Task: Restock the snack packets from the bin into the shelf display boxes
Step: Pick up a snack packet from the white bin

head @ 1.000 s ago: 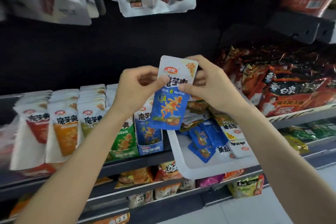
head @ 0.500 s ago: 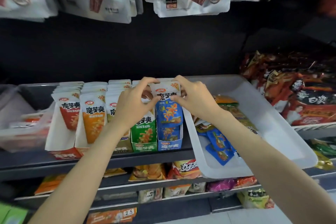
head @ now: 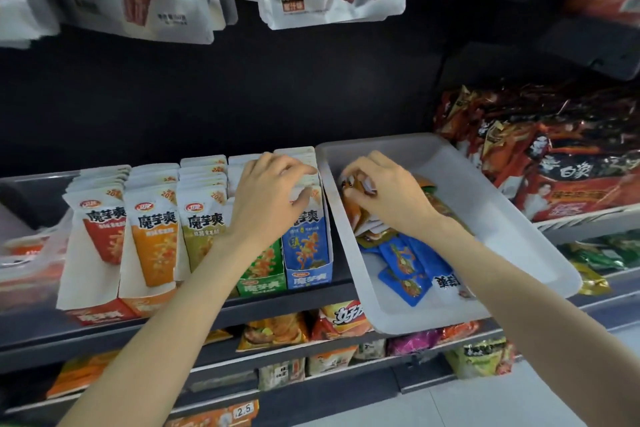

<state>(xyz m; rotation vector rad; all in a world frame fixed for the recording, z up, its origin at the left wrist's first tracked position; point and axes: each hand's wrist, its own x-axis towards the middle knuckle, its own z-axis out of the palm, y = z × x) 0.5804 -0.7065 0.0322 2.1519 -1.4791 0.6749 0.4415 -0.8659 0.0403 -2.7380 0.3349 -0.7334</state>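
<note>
Two hands work: left hand (head: 273,198) presses flat on blue-box packets (head: 304,180); right hand (head: 384,191) pinches an orange packet (head: 353,208) in the bin (head: 519,239).

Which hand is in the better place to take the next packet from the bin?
The right hand, probably. It is already inside the white bin, fingers curled on an orange packet. The left hand rests on the packets in the blue box.

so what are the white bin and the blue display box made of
White bin: looks like moulded plastic, smooth and slightly matte, with a rounded rim and corners. Blue display box: probably printed cardboard, going by its thin flat walls and sharp folded edges.
</note>
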